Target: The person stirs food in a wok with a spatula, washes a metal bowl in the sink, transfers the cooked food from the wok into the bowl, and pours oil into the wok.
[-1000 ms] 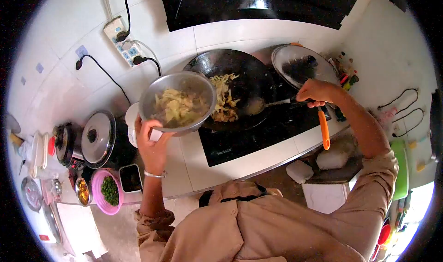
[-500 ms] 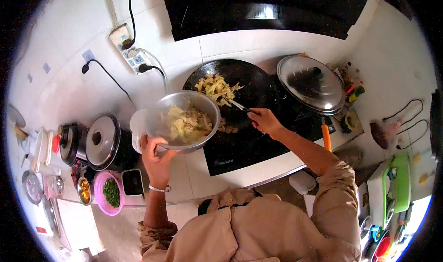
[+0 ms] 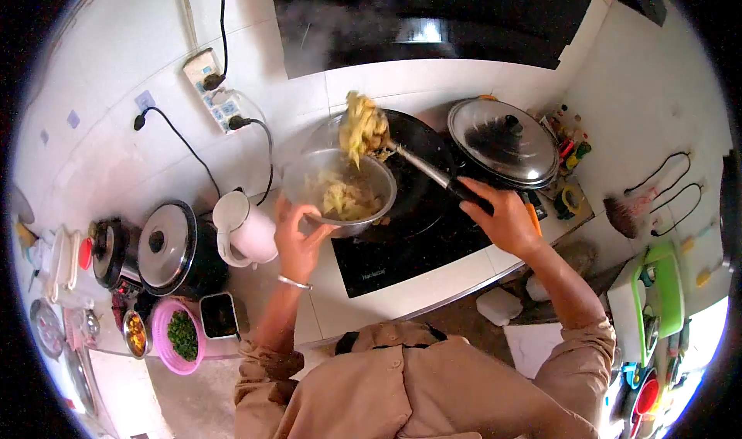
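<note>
pale yellow food heaped on the spatula, upper middle of the frame, overlapping the metal bowl's far rim. left hand grip's pinching the bowl edge, right hand grip's wrapped round the handle. i'd hold the bowl level, over the wok for drips.

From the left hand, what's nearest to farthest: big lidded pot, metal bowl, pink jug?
1. Metal bowl, held by the left hand.
2. Pink jug, just left of that hand.
3. Big lidded pot, farther left, beyond the jug.
</note>
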{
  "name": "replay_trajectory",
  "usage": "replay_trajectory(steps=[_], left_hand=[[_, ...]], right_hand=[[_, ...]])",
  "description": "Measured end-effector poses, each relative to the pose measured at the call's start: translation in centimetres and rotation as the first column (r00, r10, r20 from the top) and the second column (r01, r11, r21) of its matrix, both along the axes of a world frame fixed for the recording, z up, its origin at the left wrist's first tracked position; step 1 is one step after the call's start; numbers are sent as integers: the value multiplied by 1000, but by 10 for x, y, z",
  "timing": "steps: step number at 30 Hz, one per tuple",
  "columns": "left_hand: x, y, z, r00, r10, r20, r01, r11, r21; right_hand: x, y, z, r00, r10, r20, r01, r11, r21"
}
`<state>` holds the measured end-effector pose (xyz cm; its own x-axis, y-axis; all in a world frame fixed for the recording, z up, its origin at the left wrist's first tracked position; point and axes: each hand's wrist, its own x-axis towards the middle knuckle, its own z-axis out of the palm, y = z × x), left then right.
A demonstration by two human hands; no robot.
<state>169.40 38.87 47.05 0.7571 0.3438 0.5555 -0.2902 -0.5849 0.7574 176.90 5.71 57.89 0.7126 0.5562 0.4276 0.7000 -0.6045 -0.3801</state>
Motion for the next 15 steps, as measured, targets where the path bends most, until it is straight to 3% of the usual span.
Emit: replay_trajectory(steps=[2,4,5,8,9,10,13,15], left_hand=[[4,-7,3,1000,10,1,-10,1000,-26],[8,-7,-1,999,39,21,-41,998,57],[8,-8,-4,999,41,11,-41,999,25],[3,-6,-11,1000,29,-3,-30,996,-83],[-1,-5,-12,1000,23,-12,-24,996,-84],[-5,-1,-11,1000,16,-24,-18,994,-112],[-25,11,2,996,34,-85,-42,994,-105],[-38,14,14,989,68,-128,-77,995,-67]], right_hand=[[-23,4,23,999,3,51,2,995,-103],[-32,6,33,991,-130,-21,110,905,-411],[-25,0,24,990,-137,-38,118,943,-311],[15,-28,6,979,-201,-20,192,956,-223],[23,-30,11,943,-291,-161,244,934,-260],[41,-43,-2,957,-261,-130,211,927,-310],[83,-55,-19,931,-253,-262,137,909,-393],[105,-50,-29,670,-322,-669,-4,899,-437]])
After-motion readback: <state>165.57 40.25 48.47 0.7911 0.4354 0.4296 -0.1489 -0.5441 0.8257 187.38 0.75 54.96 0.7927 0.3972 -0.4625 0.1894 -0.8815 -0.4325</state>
